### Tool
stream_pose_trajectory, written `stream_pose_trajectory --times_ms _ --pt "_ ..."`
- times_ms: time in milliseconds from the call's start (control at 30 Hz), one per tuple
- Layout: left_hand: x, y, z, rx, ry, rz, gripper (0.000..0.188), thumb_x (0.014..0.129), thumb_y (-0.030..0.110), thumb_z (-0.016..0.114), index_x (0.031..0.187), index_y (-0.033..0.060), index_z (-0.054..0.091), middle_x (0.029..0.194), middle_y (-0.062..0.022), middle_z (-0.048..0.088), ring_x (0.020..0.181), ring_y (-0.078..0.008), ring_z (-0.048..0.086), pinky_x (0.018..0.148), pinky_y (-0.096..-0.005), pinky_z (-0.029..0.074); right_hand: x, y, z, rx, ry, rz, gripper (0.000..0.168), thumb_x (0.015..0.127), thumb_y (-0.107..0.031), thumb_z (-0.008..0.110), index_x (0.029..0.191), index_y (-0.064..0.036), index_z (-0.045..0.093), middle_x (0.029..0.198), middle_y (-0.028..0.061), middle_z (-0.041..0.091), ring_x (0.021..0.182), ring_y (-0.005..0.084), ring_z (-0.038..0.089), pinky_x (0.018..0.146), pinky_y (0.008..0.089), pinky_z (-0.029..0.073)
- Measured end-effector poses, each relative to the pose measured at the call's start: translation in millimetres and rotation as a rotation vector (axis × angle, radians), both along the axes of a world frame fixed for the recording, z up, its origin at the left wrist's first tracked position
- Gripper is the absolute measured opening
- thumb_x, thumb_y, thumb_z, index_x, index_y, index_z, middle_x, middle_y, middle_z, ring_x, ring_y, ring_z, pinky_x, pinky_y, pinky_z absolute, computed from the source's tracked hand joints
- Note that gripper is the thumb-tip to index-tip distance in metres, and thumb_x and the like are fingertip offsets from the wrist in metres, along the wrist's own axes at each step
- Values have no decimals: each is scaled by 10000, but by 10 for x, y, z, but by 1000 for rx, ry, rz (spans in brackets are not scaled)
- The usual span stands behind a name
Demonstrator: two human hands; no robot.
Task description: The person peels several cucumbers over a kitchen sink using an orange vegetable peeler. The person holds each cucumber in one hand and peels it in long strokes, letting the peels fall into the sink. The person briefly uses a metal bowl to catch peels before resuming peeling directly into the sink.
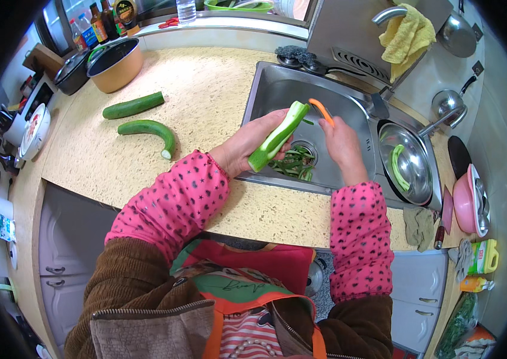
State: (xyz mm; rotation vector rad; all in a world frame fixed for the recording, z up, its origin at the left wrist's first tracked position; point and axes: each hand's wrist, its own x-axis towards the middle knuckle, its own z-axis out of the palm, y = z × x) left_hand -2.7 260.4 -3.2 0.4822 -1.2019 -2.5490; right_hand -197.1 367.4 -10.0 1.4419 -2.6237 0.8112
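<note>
My left hand (253, 139) grips a partly peeled cucumber (279, 137) over the near left edge of the steel sink (338, 96). Pale stripes run along it between strips of dark green skin. In my right hand (344, 146) is a peeler with an orange handle (321, 110), just right of the cucumber's far end; its blade is hard to make out. Green peelings (296, 164) lie around the drain below. On the counter to the left rest a straight unpeeled cucumber (133, 105) and a curved one (148, 130) with a cut end.
Right of the sink, a steel bowl (415, 148) holds a peeled, curved green piece (399, 168) beneath the faucet (442, 121). A cleaver (444, 220) lies beside a pink basin (468, 202) and a grey cloth (418, 228). An orange pot (116, 67) stands at the back left.
</note>
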Motion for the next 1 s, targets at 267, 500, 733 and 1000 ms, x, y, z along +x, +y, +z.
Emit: stream_pose_trajectory --times_ms 267,500,733,1000 --pt "5 -157 -101 -348 -8 176 438 999 322 509 1384 115 471 876 -10 569 711 -92 543 596 -250 482 186 40 80 -189 -395 260 382 982 -424 537 957 -42 530 698 61 604 551 93 543 488 279 422" --pt "1 -110 -114 -828 -23 134 569 921 130 633 1441 96 406 982 8 528 867 -74 497 740 -224 433 458 -5 93 -305 -815 357 305 907 -261 682 1072 -45 543 814 33 624 667 89 628 514 221 460" --pt "-24 -56 -67 -542 68 64 593 913 107 635 1455 114 392 1122 -26 563 969 -94 539 826 -244 474 379 -22 116 -427 -1072 342 253 890 -152 689 1076 -74 537 822 31 639 528 45 482 434 194 379" --pt "-45 -161 -122 -161 146 83 469 986 217 558 1408 53 436 1078 -44 602 890 -116 600 752 -244 532 139 -9 -58 -335 -27 212 309 902 -264 672 1068 -34 549 785 91 648 586 177 600 534 320 471"
